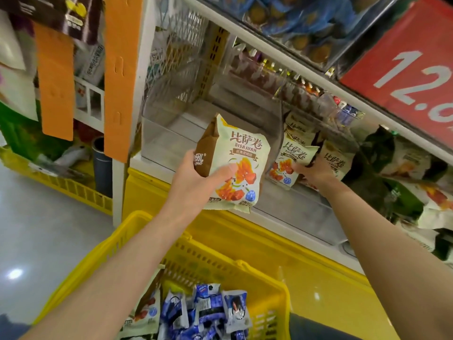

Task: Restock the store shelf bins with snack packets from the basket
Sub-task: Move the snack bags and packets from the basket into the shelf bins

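Note:
My left hand (196,179) grips a pale green and brown snack packet (235,165) with orange pieces printed on it, held up in front of an empty clear shelf bin (166,141). My right hand (310,171) reaches into the neighbouring clear bin (306,204) and holds a matching packet (291,160) among several of the same kind. Below, the yellow basket (259,273) holds several blue and white packets (208,312) and one more green packet (144,315).
A red price sign (407,67) hangs at the upper right. Dark green packets (397,182) fill the bin further right. Orange strips (117,77) hang at the left. A yellow crate (73,185) stands on the grey floor at the left.

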`<state>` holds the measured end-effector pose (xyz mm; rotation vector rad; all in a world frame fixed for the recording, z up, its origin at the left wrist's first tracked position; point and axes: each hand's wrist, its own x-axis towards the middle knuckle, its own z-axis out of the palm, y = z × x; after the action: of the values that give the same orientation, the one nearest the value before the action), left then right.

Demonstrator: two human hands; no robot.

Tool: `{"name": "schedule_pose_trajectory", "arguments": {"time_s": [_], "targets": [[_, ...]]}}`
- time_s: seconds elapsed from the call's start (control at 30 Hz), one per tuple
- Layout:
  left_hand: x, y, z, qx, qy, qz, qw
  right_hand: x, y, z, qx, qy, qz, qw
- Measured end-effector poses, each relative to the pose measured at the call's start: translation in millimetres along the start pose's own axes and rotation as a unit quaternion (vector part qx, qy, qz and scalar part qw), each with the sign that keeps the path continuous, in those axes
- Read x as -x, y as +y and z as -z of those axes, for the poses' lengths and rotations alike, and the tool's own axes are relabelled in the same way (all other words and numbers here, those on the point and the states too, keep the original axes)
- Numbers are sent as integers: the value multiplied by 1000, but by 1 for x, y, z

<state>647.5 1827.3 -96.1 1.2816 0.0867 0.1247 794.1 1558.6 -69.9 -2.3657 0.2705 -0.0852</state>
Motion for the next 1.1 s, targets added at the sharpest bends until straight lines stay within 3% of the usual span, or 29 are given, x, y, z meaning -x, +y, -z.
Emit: {"name": "schedule_pose_trajectory", "arguments": {"time_s": [0.27, 0.43, 0.5, 0.63, 0.77, 0.93, 1.03, 1.1], "targets": [[7, -2, -3, -31, -34, -4, 999, 16, -1, 6, 1, 10, 26, 1000], [19, -8, 0, -69, -96, -10, 993, 74, -26, 15, -30, 151, 153, 976], [28, -13, -1, -94, -115, -16, 989, 108, -36, 20, -52, 95, 224, 969], [53, -18, -12, -127, -158, -29, 979, 173, -40, 25, 35, -138, 276, 951], [70, -20, -26, -119, -184, -57, 974, 201, -28, 32, 123, -208, 264, 934], [73, -14, -58, -203, -244, -79, 945, 200, -18, 65, 134, -164, 249, 945], [54, -6, -90, -275, -269, -143, 912, 192, -18, 99, 183, -62, 277, 941], [36, -4, -111, -338, -241, -197, 888, 180, -13, 120, 183, 41, 291, 938]]}}
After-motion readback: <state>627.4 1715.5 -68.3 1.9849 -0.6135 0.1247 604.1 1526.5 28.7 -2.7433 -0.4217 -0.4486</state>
